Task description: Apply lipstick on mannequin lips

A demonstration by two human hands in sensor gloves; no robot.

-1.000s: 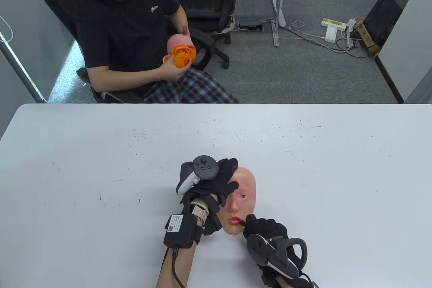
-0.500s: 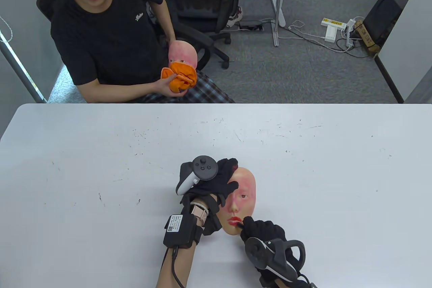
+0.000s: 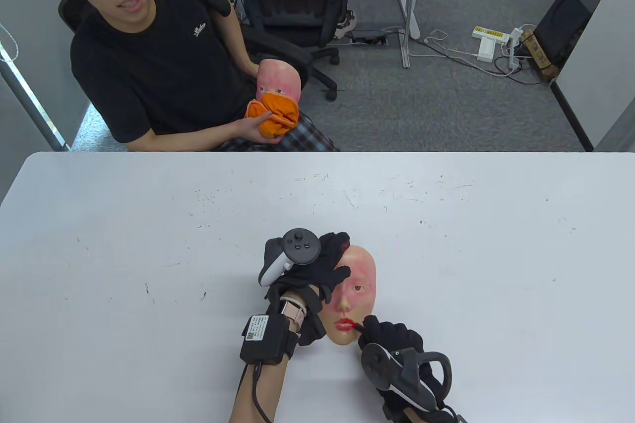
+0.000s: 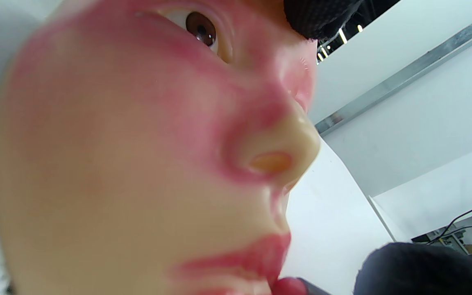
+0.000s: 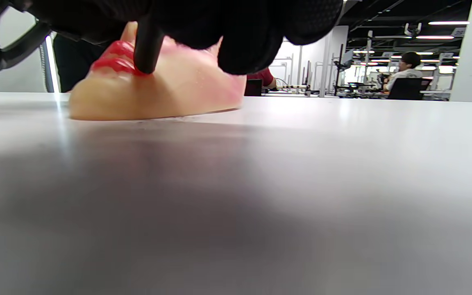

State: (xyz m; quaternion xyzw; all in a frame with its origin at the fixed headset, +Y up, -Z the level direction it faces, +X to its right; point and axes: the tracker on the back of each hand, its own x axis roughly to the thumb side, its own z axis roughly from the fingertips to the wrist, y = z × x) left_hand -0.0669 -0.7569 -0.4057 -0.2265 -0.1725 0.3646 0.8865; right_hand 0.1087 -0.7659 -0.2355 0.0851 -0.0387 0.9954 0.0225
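Observation:
A skin-coloured mannequin face (image 3: 358,294) lies face up on the white table (image 3: 149,224), with red-painted lips (image 3: 344,326). My left hand (image 3: 325,264) rests on its forehead and left side and holds it down. My right hand (image 3: 389,338) grips a black lipstick (image 3: 356,326) whose red tip touches the right corner of the lips. The right wrist view shows the black stick (image 5: 148,45) against the red lips (image 5: 113,61). The left wrist view shows the face (image 4: 137,164) close up and the lipstick tip (image 4: 289,285) at the mouth.
A seated person (image 3: 149,56) beyond the table's far edge holds a second mannequin face (image 3: 280,80) and an orange cloth (image 3: 274,115). Office chairs and cables are on the floor behind.
My right hand slid the lipstick down-left along the lips, then back to the right corner. My left hand stayed put. The seated person leaned over and raised the other mask.

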